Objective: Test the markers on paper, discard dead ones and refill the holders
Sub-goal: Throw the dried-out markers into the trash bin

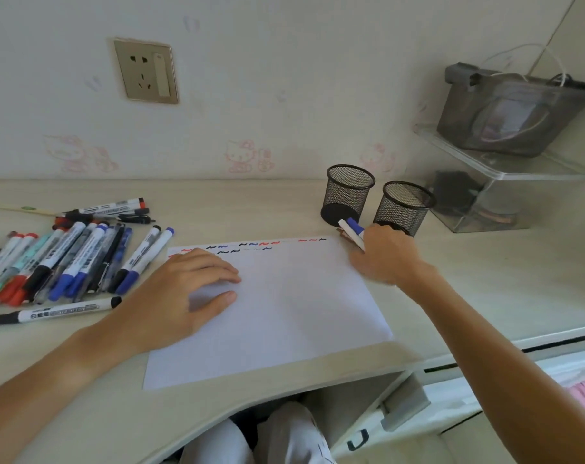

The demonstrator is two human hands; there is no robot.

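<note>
The right hand (384,259), right of centre in the frame, grips a blue-capped marker (353,231) with curled fingers, cap end pointing up toward the two mesh holders (348,195) just above it. The marker sits close beside the base of the left holder and below both rims. The left hand (184,289) lies flat with straight fingers on the paper (284,313), holding nothing and pinning the sheet in the middle of the frame.

The step looks like refilling: this marker seems meant for a holder. To do it well, the hand should lift the marker clear above a rim first, then lower it straight down inside; coming in from the side risks knocking the light mesh cup over. Either holder appears empty, so there is room in both.

Rows of red, blue and black squiggles run along the paper's top edge. A pile of markers (66,259) fills the left of the frame on the bench (485,279), with one black marker (53,311) lying apart below it. At the upper right, a clear box (485,209) stands just beside the right holder, carrying a grey pouch (512,118); it crowds the approach from that side. A wall socket (146,71) shows upper left.
</note>
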